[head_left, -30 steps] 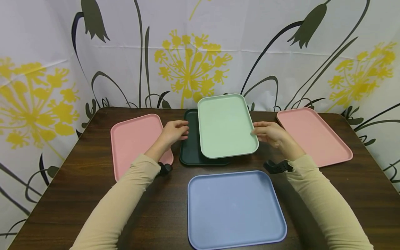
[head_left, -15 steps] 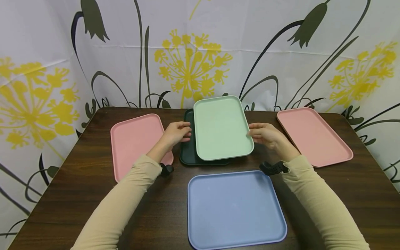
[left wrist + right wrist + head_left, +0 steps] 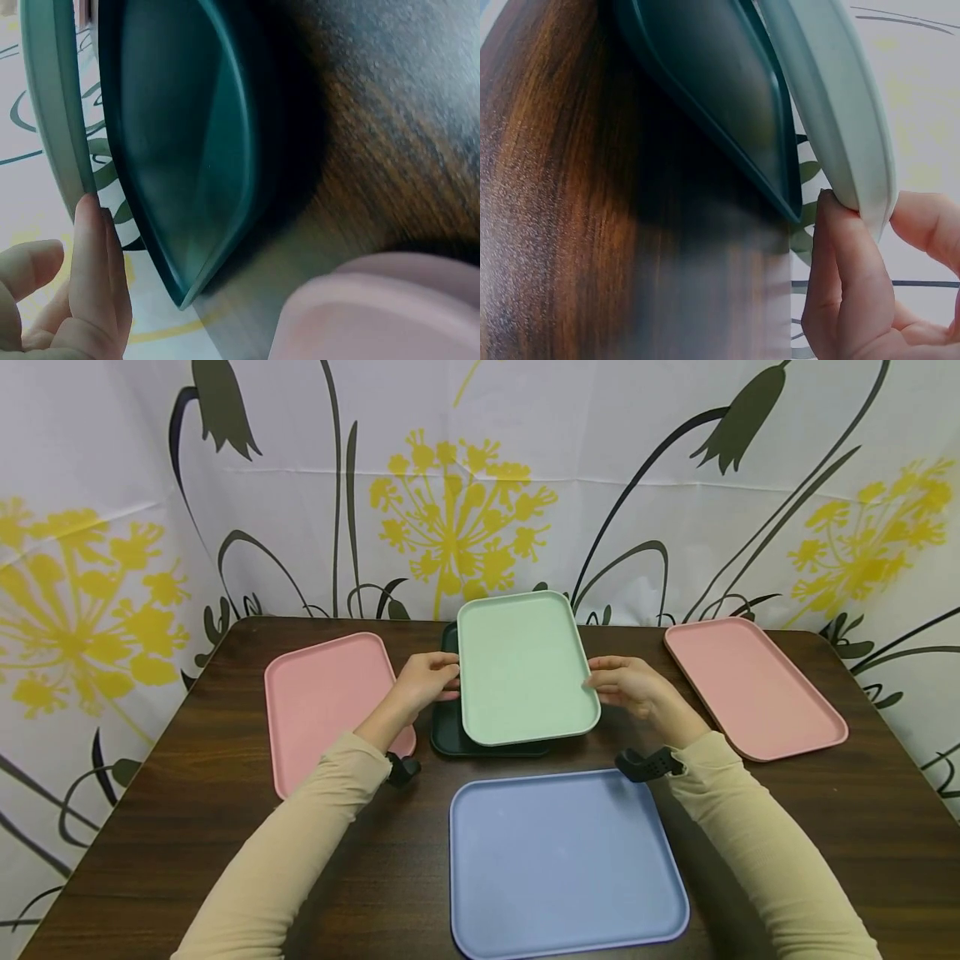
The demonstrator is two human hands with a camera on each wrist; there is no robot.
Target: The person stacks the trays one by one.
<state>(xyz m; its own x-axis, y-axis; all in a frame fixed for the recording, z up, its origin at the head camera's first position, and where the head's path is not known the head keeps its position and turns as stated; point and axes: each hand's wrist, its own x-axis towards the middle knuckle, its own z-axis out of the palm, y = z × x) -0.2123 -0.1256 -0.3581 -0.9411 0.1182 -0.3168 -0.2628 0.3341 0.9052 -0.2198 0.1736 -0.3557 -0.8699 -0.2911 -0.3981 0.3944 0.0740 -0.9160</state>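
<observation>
A light green tray (image 3: 528, 668) is held up above a dark green tray (image 3: 447, 727), covering most of it. My right hand (image 3: 628, 683) pinches the light green tray's right edge, with the thumb over the rim and fingers (image 3: 855, 262) underneath. On the other side, my left hand (image 3: 426, 681) has its fingers (image 3: 90, 262) stretched out, a fingertip touching the tray's edge from below. The left thumb stays off the rim. In the wrist views a gap shows between the light green tray and the dark green one.
A pink tray (image 3: 322, 693) lies on the left, partly under my left forearm. Another pink tray (image 3: 757, 685) lies on the right. Nearest me is a blue tray (image 3: 566, 864) on the dark wooden table (image 3: 187, 827). A flower-patterned cloth (image 3: 300, 493) hangs behind.
The light green tray has moved left with my right hand, further over the dark green tray. My left hand has shifted slightly right and now meets the tray's left edge.
</observation>
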